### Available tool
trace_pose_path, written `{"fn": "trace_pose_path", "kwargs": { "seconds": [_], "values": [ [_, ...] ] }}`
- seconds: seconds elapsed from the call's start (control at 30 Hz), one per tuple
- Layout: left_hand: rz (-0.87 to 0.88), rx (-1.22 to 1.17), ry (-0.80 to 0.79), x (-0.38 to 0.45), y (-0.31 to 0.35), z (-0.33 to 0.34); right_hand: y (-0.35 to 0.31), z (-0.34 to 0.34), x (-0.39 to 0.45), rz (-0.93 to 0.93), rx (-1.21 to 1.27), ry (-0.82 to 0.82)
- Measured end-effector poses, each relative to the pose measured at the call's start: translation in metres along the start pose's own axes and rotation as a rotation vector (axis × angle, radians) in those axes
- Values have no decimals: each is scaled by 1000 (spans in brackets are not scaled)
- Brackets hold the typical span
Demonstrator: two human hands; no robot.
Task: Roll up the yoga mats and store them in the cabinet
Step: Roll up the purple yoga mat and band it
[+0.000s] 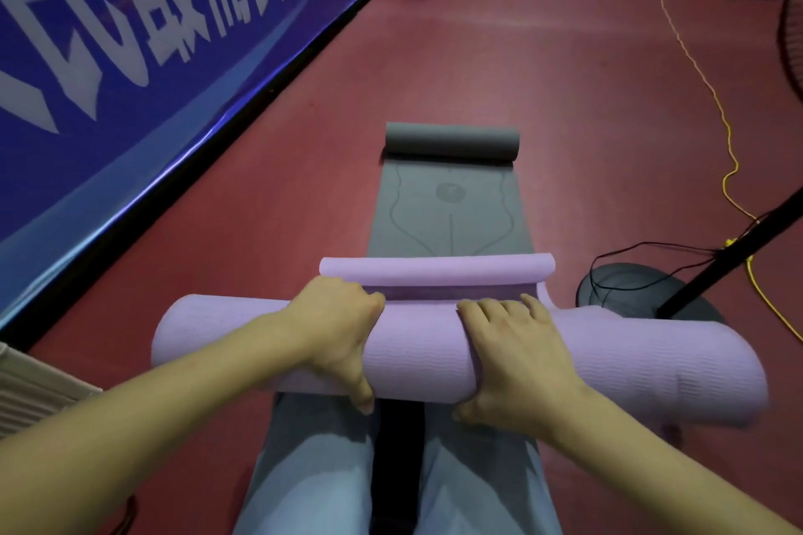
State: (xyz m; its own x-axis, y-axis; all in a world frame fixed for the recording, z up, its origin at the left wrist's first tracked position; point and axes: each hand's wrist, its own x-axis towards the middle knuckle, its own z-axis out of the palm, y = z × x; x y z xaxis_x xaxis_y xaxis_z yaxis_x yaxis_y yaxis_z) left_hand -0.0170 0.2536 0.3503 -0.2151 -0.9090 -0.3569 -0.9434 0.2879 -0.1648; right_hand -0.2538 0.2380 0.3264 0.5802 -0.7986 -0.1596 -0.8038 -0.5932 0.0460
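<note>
1. The left hand (pixel 343 330) grips the rolled purple mat (pixel 434 352), fingers curled over the top, thumb underneath.
2. The right hand (pixel 517 356) grips it likewise.
3. The roll lies across the grey mat (pixel 447 213) on the floor.

1. Both bare forearms reach forward side by side.
2. The left hand (pixel 336 328) lies palm down, fingers curled over the far side, thumb hooked under the near side.
3. The right hand (pixel 517 354) mirrors it just beside, fingers spread forward, thumb tucked beneath.
</note>
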Motion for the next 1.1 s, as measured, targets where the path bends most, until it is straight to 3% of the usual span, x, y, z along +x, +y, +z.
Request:
{"fn": "trace_pose_path", "kwargs": {
  "seconds": [0.27, 0.37, 0.53, 0.7, 0.83, 0.97, 1.1],
  "values": [
    [-42, -207, 91, -4, 9, 26, 19, -38, 35, 1, 112, -209],
    [-39, -134, 30, 11, 4, 8, 19, -25, 34, 26, 124, -151],
    [-28, -168, -62, 28, -11, -1, 9, -1, 25, -25, -74, -33],
    [-79, -274, 42, 22, -8, 21, 21, -28, 46, -18, 40, -152],
    [-47, -229, -48, 37, -18, 9, 23, -27, 50, 5, 106, -157],
    [-65, -312, -151, 48, -27, -3, 12, -9, 48, -53, -30, -73],
    [-101, -360, -76, 43, -23, 15, 22, -22, 72, -35, 22, -173]
  ]
}}
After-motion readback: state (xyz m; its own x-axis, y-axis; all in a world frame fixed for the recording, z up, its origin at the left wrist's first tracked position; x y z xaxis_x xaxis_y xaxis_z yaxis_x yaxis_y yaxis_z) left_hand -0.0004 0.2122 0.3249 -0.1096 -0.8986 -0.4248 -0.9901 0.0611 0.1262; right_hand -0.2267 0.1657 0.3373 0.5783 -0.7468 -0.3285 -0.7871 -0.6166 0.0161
